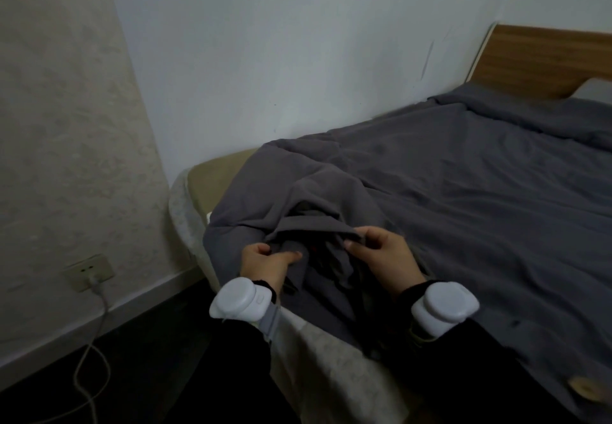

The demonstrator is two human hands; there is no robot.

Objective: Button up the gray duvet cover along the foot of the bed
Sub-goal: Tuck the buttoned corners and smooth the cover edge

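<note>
The gray duvet cover (447,185) lies spread over the bed, bunched into folds at the near left corner by the foot. My left hand (265,263) pinches the lower flap of the cover's open edge, thumb on top. My right hand (381,248) grips the upper flap a little to the right, its fingers curled around the hem. A dark gap in the opening shows between the two hands. No button is plainly visible there. Both wrists wear white round devices over black sleeves.
The mattress corner (212,178) with a beige sheet sticks out at the left, close to the wall. A wall socket (88,271) with a white cable (96,341) trails onto the dark floor. A wooden headboard (543,59) stands at the far right. A small tan tag (583,387) lies on the cover's near right edge.
</note>
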